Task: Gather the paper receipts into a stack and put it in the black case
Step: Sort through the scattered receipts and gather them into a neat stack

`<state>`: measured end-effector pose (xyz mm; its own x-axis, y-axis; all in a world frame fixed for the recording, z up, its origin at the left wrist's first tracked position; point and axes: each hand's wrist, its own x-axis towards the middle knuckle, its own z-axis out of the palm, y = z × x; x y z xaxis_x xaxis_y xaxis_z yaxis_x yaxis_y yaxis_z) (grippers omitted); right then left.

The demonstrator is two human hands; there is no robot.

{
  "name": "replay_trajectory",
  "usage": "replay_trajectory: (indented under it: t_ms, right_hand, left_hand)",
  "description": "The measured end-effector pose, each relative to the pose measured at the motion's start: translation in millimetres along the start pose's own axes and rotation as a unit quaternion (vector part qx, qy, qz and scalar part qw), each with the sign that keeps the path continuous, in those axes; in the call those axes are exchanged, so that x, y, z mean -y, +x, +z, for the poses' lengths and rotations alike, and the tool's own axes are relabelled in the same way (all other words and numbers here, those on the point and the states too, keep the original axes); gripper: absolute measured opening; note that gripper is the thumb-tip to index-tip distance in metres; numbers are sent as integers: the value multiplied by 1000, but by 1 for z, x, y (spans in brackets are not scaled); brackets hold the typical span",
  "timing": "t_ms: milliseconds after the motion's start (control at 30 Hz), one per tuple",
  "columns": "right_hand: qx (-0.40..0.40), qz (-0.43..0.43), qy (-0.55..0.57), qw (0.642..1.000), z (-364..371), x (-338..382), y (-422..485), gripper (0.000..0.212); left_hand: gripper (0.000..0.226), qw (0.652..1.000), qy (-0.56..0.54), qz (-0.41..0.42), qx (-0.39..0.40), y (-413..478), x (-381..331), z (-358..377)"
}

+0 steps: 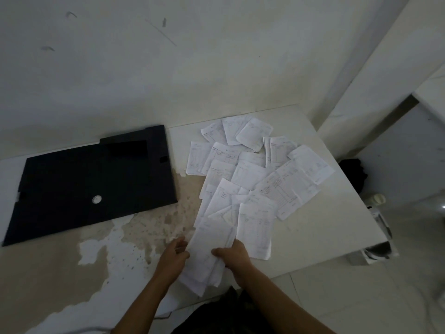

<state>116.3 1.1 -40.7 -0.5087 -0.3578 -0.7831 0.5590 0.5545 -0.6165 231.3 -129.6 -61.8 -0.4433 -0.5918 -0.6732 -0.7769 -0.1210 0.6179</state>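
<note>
Paper receipts point(209, 251) — both hands' fingers point(218, 252) gripping.

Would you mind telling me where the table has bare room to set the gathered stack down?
Bare table lies between the black case and the left hand; another strip runs right of the loose receipts, which crowd the middle.

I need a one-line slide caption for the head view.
Both hands hold gathered receipts; more lie scattered beside the black case.
</note>
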Motion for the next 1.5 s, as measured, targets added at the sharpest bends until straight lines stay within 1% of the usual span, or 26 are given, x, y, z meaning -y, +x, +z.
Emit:
replay_trajectory:
  t_ms: [67,133,167,233,267,333,400,433,500,633,700,767,867,967,1067,1100,1133,1167,1200,1233,1267,1300,1333,1367,1433,1500]
  right_hand:
    - [-20,-21,-62,998,-19,6,0,23]
    - [-86,-49,-103,990,-46,8,7,15]
    - [-138,-60,-127,980,-60,8,11,17]
    - [-243,-66,-213,944,-85,1,24,26]
    - [-264,-54,-250,930,-94,-4,30,31]
    - [-269,-34,-267,925,-99,-11,39,36]
    - [-268,-58,-261,926,-93,-8,40,27]
    - [-265,-70,-249,929,-88,-6,40,23]
    - [-246,-73,-213,943,-75,0,39,30]
    - [-204,-73,-121,969,-62,9,37,16]
    - [-184,-66,-73,978,-65,12,36,18]
    - [-183,-64,-44,980,-74,11,34,22]
    - [-210,-69,-8,975,-91,7,28,26]
    - [-216,-80,63,971,-105,4,23,32]
    - [-162,-110,164,967,-121,7,16,46]
    - [-135,-124,193,964,-129,10,12,53]
    - [-104,-143,216,960,-137,14,6,59]
    - [-72,-163,223,958,-146,21,0,63]
    - [-40,-183,213,959,-154,29,-8,63]
    - [-10,-199,186,962,-163,39,-15,62]
    - [15,-213,153,965,-172,50,-22,61]
    - [35,-223,116,967,-180,61,-29,60]
    - [49,-233,75,968,-187,72,-35,61]
    - [53,-240,35,969,-194,83,-40,63]
    - [48,-256,-9,965,-204,102,-46,66]
    - [25,-292,3,956,-210,117,-47,62]
  left_hand:
    - [47,1000,-11,-1,-6,2,1,-1]
    - [42,1000,-26,-2,-14,5,3,-1]
    - [40,999,-31,-3,-16,6,4,0]
    - [40,999,-29,-4,-17,7,4,2]
    - [40,1000,-23,-4,-16,7,4,4]
    - [40,1000,-11,-3,-15,8,2,7]
    - [40,1000,-3,-2,-16,7,0,9]
    - [41,1000,0,-4,-17,6,-1,9]
    - [41,1000,6,-8,-19,5,-2,10]
    - [40,1000,14,-11,-16,4,-6,12]
    - [39,1000,11,-9,-18,4,-6,12]
    - [39,1000,11,-12,-19,7,-3,11]
    - [39,999,8,-23,-23,11,-1,12]
    - [39,996,22,-5,-81,4,-14,19]
    - [37,987,-14,67,-144,-8,-42,27]
    - [33,987,-30,84,-136,-11,-55,30]
    - [28,989,-54,88,-109,-13,-70,33]
    - [22,990,-104,75,-62,-16,-89,36]
    - [21,983,-175,46,6,-20,-109,37]
    - [32,965,-251,6,81,-24,-127,37]
    - [46,935,-318,-32,156,-28,-143,36]
    - [56,904,-358,-42,231,-35,-160,35]
    - [59,881,-372,-30,291,-43,-176,34]
    - [56,868,-372,-8,329,-51,-191,35]
    - [45,879,-331,39,342,-61,-215,39]
    - [46,902,-278,62,325,-63,-232,48]
